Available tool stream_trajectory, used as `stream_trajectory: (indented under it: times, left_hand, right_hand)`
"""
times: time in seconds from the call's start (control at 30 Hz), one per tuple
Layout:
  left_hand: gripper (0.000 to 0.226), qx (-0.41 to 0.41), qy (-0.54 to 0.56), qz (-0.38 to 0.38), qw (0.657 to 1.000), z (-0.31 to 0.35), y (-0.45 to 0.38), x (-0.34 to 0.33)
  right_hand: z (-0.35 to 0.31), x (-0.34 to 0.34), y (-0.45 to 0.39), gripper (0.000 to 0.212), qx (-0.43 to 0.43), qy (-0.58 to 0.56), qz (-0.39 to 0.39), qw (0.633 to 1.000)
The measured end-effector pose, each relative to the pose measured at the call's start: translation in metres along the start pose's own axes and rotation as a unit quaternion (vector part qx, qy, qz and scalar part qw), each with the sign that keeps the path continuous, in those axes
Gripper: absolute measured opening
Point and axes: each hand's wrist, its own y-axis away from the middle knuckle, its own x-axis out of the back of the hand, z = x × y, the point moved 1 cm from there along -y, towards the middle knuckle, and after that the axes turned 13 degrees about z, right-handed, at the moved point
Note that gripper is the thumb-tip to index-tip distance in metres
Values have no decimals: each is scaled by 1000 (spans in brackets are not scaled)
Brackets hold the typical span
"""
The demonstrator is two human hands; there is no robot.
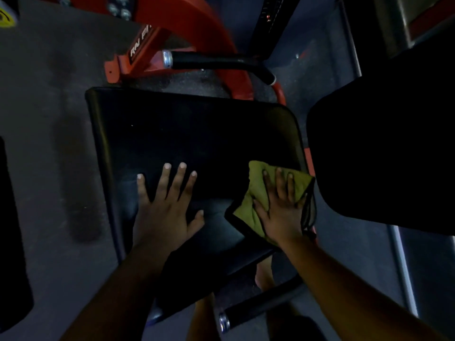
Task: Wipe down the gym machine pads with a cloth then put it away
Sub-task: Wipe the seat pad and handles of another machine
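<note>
Head view: your right hand (pixel 280 207) lies flat, fingers spread, pressing the green cloth (pixel 256 193) onto the seat pad (pixel 197 134) at its right edge, not gripping it. Your left hand (pixel 167 207) rests open and empty on the pad's near left part. A second pad (pixel 384 148) sits just right of the seat pad.

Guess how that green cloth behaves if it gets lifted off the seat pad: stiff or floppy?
Probably floppy: the green cloth lies creased and folded under the right hand, one corner doubled over. Likely light, since it conforms flat to the seat pad. It may slide easily on that smooth-looking pad; the flat palm alone seems to move it.
</note>
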Motion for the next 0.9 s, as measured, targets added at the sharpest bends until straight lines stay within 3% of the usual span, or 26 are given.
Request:
stream_trajectory:
  times: [0.23,0.37,0.47,0.53,0.6,0.77,0.9]
  left_hand:
    - [85,-7,-14,18,1000,0,2,-6]
    - [85,-9,-18,-1,1000,0,2,-6]
    - [86,-7,-16,-11,1000,0,0,-4]
    - [86,-7,-16,-10,1000,0,0,-6]
    - [86,-10,-19,-4,1000,-1,2,-9]
    - [86,-19,-33,30,999,0,1,-15]
    - [86,-10,-25,7,1000,0,2,-11]
  right_hand:
    - [-36,18,-180,70,-70,-34,32,996]
    - [12,9,-96,76,31,2,12,999]
    - [45,2,-23,79,-69,-8,-4,998]
    - [34,2,-41,81,-146,-1,-3,989]
    - [13,7,-91,76,-167,-31,51,984]
    - [-2,26,-196,69,-103,-103,92,985]
    - [30,4,-121,72,-79,-66,84,991]
